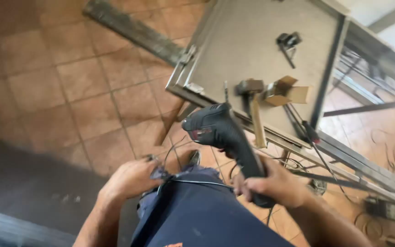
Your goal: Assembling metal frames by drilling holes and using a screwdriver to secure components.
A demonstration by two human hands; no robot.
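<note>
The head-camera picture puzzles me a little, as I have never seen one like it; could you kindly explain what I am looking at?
The camera sits on a person's head and looks down, so you see their own arms and dark blue trousers from above. There is no machine, only two bare hands. The right hand has its grip around the handle of a black power drill, whose bit points up and away. The left hand rests at the trouser pocket, touching a thin black cable that crosses the lap. Ahead stands a grey metal table over a brown tiled floor. On the table lie a hammer with a wooden handle, a small open cardboard box, a dark clamp-like tool and a screwdriver.
</note>
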